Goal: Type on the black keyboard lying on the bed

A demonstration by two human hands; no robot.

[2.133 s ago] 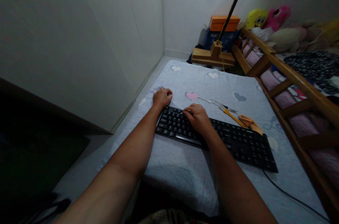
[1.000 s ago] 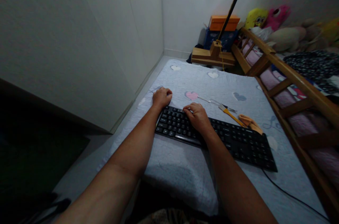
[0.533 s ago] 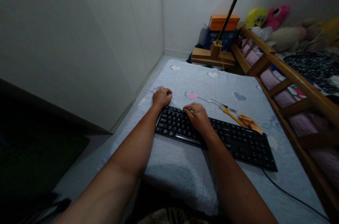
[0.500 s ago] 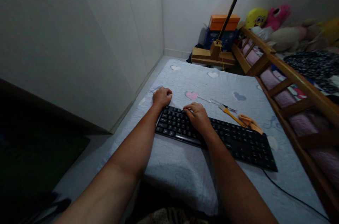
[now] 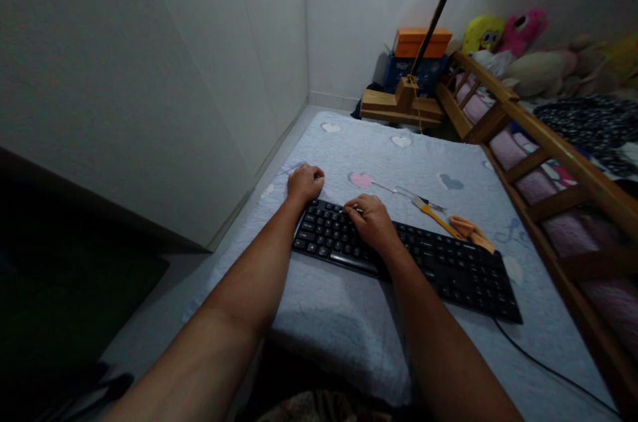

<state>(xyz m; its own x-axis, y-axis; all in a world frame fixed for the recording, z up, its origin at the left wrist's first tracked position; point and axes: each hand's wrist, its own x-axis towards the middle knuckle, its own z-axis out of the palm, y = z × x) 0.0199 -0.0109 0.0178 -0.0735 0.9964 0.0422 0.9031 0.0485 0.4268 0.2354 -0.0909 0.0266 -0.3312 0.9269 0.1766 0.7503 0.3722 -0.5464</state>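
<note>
A black keyboard lies slanted on a table covered with a pale heart-patterned cloth. Just beyond its far left corner rests my left hand, fingers curled; whatever they may hold is hidden. My right hand is over the upper keys left of the keyboard's middle, thumb and fingertips pinched together on something small and thin that I cannot make out. Behind the keyboard lie a yellow-handled brush, a folded orange-brown cloth, a thin metal tool and tweezers-like metal piece.
At the right runs a wooden bed rail, with plush toys behind it. A wooden stand with a dark pole and an orange box are past the table's far edge. The keyboard's cable trails to the lower right.
My right hand's fingertips have shifted very slightly to the left over the upper keys. My left hand and the keyboard have stayed in place.
</note>
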